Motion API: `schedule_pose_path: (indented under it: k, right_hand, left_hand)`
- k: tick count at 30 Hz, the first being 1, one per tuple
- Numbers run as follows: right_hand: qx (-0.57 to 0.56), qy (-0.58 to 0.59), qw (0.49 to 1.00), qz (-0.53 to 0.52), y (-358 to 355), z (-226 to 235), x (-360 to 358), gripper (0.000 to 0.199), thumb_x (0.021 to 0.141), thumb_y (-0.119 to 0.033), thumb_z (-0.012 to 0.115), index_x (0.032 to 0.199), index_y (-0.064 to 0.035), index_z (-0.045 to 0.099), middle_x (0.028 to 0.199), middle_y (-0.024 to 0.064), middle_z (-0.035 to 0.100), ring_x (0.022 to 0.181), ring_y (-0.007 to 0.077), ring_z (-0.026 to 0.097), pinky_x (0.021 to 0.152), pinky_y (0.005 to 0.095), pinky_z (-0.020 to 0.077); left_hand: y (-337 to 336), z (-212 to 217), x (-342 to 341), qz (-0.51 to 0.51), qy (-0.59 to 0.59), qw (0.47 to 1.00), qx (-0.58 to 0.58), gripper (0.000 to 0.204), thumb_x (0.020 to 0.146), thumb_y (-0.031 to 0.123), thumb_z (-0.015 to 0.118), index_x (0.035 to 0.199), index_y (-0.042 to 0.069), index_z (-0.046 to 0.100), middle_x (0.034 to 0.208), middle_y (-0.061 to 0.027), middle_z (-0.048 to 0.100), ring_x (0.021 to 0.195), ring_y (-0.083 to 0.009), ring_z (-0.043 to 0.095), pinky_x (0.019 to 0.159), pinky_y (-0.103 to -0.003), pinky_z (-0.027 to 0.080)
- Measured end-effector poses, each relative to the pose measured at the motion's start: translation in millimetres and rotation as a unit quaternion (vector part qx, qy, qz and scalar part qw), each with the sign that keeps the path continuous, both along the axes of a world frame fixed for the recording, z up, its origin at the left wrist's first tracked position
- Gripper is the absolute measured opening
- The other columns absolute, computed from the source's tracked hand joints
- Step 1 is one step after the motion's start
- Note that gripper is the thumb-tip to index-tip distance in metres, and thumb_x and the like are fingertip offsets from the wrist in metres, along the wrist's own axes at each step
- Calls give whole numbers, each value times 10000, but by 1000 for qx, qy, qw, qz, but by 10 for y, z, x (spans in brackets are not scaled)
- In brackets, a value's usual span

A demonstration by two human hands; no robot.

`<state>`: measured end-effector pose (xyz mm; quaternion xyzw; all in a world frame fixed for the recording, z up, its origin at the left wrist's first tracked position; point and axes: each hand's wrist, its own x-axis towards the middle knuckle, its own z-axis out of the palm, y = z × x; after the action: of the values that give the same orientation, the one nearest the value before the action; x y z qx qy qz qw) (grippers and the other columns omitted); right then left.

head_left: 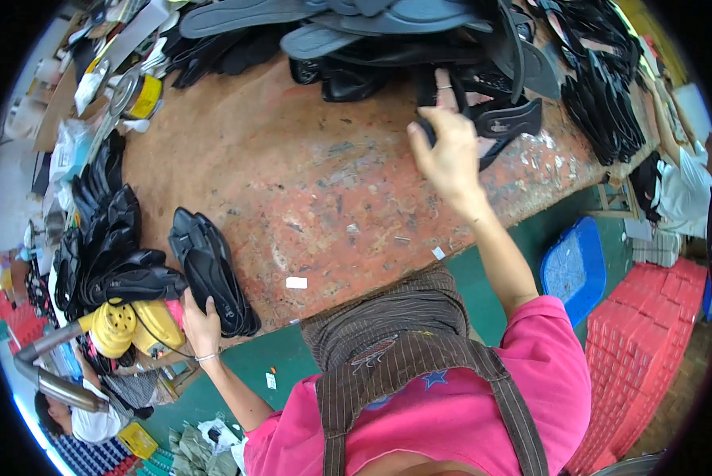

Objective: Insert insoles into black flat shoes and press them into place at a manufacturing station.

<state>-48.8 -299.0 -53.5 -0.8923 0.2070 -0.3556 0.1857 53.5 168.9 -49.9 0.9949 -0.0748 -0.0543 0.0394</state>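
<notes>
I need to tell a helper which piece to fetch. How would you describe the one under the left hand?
On the worn reddish table, look at its near left edge. The left hand rests on a small stack of black soles, lying flat and apart from the bigger heap further left.

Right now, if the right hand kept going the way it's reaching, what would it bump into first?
The right hand already touches a black shoe sole; farther on, probably the heap of dark soles, though depth is unclear.
</notes>
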Motion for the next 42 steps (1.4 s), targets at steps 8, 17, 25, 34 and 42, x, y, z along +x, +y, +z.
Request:
schedule_pose_path:
  k: [8,17,25,34,42]
  right_hand:
    - [78,91,988,93,422,-95,-274,464,844,-150,718,1264,4,596,970,172,634,984,346,598,982,445,438]
    - [-65,-48,944,-319,-645,-235,-1223,410,826,30,586,1227,-44,632,1231,229,606,1194,402,546,1041,482,398]
    - [-8,258,908,-331,-1237,-878,-1707,448,899,-238,645,1304,-57,584,1264,251,600,1142,411,576,947,475,489]
    - [424,-211,874,-108,-692,-10,-1617,571,910,-11,546,1461,17,399,1050,38,618,805,60,556,773,203,464]
    - [596,-187,728,283,-8,204,-1531,301,959,-111,573,1147,122,536,954,227,666,822,278,646,610,331,532]
  left_hand:
    - [-1042,223,-184,-188,-184,944,-198,514,848,-9,603,1355,51,545,1285,-202,603,1213,-366,561,1034,-440,435]
    - [-3481,-104,-313,-549,-23,760,-347,662,798,188,741,1382,6,488,1340,-211,558,1268,-365,531,1127,-478,351]
    - [-3649,520,33,-461,107,734,-488,541,729,229,832,1195,75,606,805,-82,653,766,-208,658,815,-377,502]
    - [-2040,1546,-196,-242,215,668,-670,507,823,328,751,1113,-48,572,1038,-96,657,896,-143,647,804,-237,499]
    - [-2169,-35,-1270,-221,174,871,-404,547,884,247,696,1348,22,511,1308,-222,566,1091,-394,611,986,-452,439]
